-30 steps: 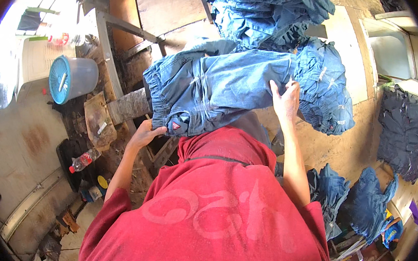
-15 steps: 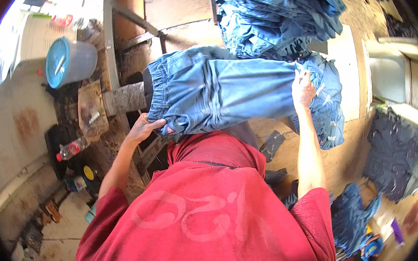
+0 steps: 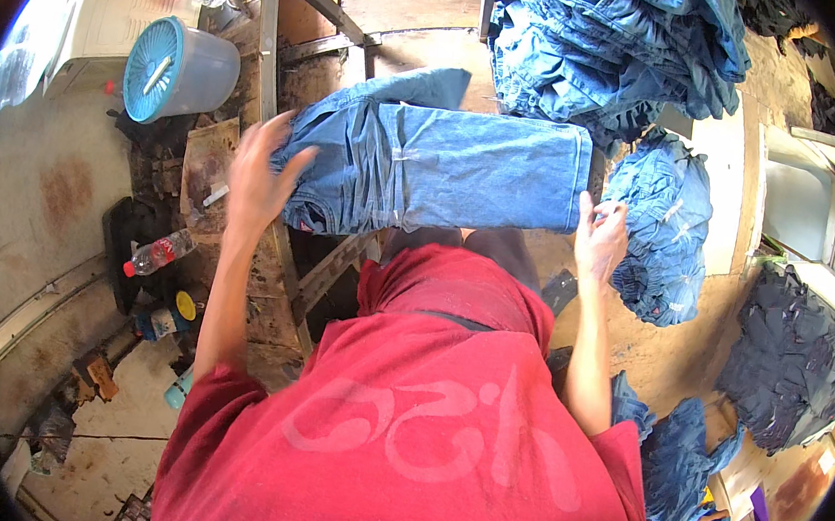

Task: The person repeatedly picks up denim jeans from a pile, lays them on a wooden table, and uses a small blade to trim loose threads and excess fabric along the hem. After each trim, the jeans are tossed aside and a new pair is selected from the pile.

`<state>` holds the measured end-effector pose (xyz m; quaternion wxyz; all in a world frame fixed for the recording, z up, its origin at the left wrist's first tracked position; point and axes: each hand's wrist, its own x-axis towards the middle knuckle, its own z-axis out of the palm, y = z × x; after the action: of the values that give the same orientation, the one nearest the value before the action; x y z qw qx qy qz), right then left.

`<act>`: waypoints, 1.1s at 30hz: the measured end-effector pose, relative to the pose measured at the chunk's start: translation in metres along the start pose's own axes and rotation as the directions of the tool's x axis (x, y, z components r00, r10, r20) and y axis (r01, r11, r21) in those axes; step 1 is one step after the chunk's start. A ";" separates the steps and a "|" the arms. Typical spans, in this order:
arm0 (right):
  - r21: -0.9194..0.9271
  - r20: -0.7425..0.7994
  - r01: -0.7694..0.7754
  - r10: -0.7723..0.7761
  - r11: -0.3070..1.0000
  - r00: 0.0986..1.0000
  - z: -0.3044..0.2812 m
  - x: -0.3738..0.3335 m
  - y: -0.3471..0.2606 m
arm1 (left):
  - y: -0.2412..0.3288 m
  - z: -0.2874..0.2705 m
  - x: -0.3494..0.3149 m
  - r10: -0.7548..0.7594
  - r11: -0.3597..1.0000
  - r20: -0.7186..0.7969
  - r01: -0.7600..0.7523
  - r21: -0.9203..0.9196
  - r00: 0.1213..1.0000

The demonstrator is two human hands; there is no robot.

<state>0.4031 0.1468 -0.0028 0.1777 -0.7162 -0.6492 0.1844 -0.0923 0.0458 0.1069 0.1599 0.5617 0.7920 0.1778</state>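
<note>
Blue denim pants (image 3: 486, 172) with an elastic waistband lie stretched sideways in front of me, one leg flat and the other folded up behind it. My left hand (image 3: 263, 173) is at the waistband end, its fingers spread and slightly blurred, over or against the gathered cloth. At the leg's hem end is my right hand (image 3: 600, 243), fingers loosely bent and apart, right beside the hem edge. Whether its fingertips touch the cloth is hard to see. What supports the pants is hidden beneath them.
A tall heap of blue denim garments (image 3: 614, 48) stands at the back, with a smaller denim bundle (image 3: 664, 229) to its right. Dark garments (image 3: 785, 361) are stacked farther right. On the left are a lidded plastic bucket (image 3: 199, 72), a bottle (image 3: 159, 253) and a metal frame (image 3: 270, 35).
The pants' leg has come down flat and its hem is straight. My right hand has let go of the hem corner and moved down. My left hand has opened and moved up along the waistband.
</note>
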 end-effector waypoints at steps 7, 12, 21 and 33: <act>-0.042 -0.118 0.032 -0.037 0.999 0.992 0.025 -0.040 -0.012 | 0.109 0.179 0.165 0.204 0.908 0.738 0.157 -0.388 0.643; 0.121 -0.215 0.027 0.000 0.992 0.977 0.025 -0.037 -0.010 | 0.111 0.225 0.208 0.170 0.985 0.936 -0.034 -0.168 0.309; 0.201 -0.040 -0.201 0.213 0.959 0.976 0.019 0.013 -0.001 | 0.139 0.250 0.183 0.253 0.967 0.655 -0.204 -0.151 0.712; 0.141 -0.011 -0.253 0.257 0.957 0.966 0.011 -0.005 -0.085 | 0.152 0.287 0.203 0.545 0.836 0.411 -0.510 -0.202 0.730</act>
<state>0.3237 0.1496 0.0293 0.2112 -0.7825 -0.5343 0.2399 0.0995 0.3137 -0.0878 0.3036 0.7823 0.5327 0.1098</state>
